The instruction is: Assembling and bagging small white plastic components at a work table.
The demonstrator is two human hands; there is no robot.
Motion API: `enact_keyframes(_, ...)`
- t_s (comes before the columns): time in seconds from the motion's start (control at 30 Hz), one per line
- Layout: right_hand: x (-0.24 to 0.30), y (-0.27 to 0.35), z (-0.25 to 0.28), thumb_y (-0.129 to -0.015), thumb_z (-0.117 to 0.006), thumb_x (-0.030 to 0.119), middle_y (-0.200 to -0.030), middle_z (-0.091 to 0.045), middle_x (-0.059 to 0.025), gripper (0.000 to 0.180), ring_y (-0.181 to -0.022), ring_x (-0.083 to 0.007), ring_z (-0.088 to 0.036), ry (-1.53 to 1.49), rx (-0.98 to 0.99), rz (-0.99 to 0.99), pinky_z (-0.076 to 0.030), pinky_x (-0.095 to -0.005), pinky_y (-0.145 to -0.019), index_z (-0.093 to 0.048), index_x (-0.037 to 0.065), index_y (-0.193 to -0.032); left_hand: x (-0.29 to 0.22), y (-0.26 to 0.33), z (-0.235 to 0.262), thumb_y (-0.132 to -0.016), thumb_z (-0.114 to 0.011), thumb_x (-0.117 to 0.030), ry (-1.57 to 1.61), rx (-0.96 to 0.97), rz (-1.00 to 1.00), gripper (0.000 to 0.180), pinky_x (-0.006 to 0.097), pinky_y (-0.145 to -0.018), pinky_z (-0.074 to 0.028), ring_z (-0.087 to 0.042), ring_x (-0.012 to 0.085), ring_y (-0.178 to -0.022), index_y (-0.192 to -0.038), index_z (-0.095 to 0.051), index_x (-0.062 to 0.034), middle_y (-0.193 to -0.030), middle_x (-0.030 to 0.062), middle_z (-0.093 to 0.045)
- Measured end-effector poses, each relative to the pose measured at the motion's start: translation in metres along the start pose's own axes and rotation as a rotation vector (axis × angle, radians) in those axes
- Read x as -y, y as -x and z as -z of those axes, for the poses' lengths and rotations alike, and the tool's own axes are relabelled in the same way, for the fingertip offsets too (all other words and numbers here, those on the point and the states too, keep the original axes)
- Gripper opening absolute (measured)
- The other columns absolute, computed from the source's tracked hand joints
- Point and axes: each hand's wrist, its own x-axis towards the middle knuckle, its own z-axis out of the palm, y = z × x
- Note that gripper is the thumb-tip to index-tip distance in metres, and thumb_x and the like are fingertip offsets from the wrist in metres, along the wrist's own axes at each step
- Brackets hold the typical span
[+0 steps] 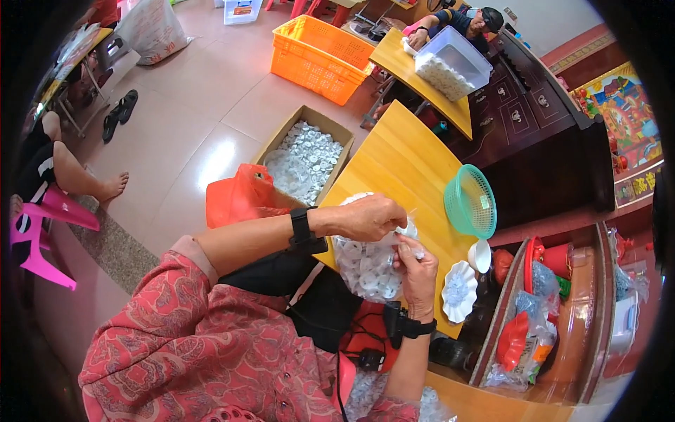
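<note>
My left fingers (pixel 394 215) bunch together, right fingers (pixel 409 260) pinch white plastic (pixel 416 249); mesh basket (pixel 458 202), fluted dish (pixel 460 311) hug the table's (pixel 397 158) right edge.

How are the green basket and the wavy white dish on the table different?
The green basket looks bigger; the white dish looks smaller.
The basket has a smooth, round rim, but the dish has a wavy edge.
The basket is full of little holes, while the dish looks solid and holds pale bits.
Both sit on the yellow table.
</note>
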Motion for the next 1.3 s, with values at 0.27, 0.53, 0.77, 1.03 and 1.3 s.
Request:
enact_keyframes(0.27,0.001,-0.001,0.001,-0.086,-0.063,0.002,-0.078,-0.061,-0.0018,0.02,-0.064,-0.0077,-0.052,-0.132,0.007,-0.017,-0.043,-0.02,-0.06,-0.068,-0.002,-0.106,0.003,-0.003,-0.001,-0.072,-0.061,-0.003,0.109,0.203,0.015,0.025,0.035,-0.073,-0.051,-0.068,0.0279,-0.082,-0.096,-0.067,0.0006,-0.09,0.0156,-0.07)
enact_keyframes(0.53,0.009,-0.001,-0.001,-0.076,-0.065,-0.002,-0.07,-0.058,0.0021,0.01,-0.058,-0.0068,-0.049,0.099,-0.127,0.012,-0.04,-0.0218,-0.053,-0.068,-0.001,-0.085,0.004,-0.011,-0.007,-0.072,-0.062,-0.003,0.187,0.247,0.056,0.024,0.034,-0.071,-0.051,-0.067,0.0253,-0.079,-0.095,-0.066,-0.0016,-0.085,0.0126,-0.07)
enact_keyframes(0.77,0.002,-0.008,-0.012,-0.066,-0.065,-0.002,-0.064,-0.058,-0.0058,0.011,-0.054,-0.0152,-0.051,0.647,-0.363,0.312,-0.043,-0.0309,-0.053,-0.057,0.001,-0.073,-0.001,-0.016,-0.009,-0.072,-0.063,-0.004,0.107,0.248,0.056,0.024,0.035,-0.069,-0.051,-0.067,0.0253,-0.077,-0.095,-0.064,-0.0025,-0.083,0.0112,-0.069)
enact_keyframes(1.03,0.003,-0.011,-0.022,-0.063,-0.065,-0.005,-0.068,-0.048,-0.0128,0.022,-0.063,-0.0354,-0.053,1.051,-0.394,0.777,-0.043,-0.0428,-0.054,-0.048,0.004,-0.073,0.013,-0.023,-0.004,-0.076,-0.062,-0.006,0.141,0.307,0.049,0.025,0.035,-0.071,-0.051,-0.067,0.0252,-0.078,-0.1,-0.067,-0.0002,-0.087,0.0148,-0.07)
enact_keyframes(1.3,0.0,-0.005,-0.013,-0.065,-0.065,-0.009,-0.069,-0.049,-0.0111,0.024,-0.063,-0.0319,-0.055,1.134,-0.313,0.905,-0.044,-0.0408,-0.055,-0.047,0.005,-0.073,0.013,-0.038,0.0,-0.078,-0.064,-0.006,0.141,0.48,-0.031,0.024,0.034,-0.071,-0.051,-0.066,0.0249,-0.079,-0.099,-0.07,0.0013,-0.09,0.0163,-0.07)
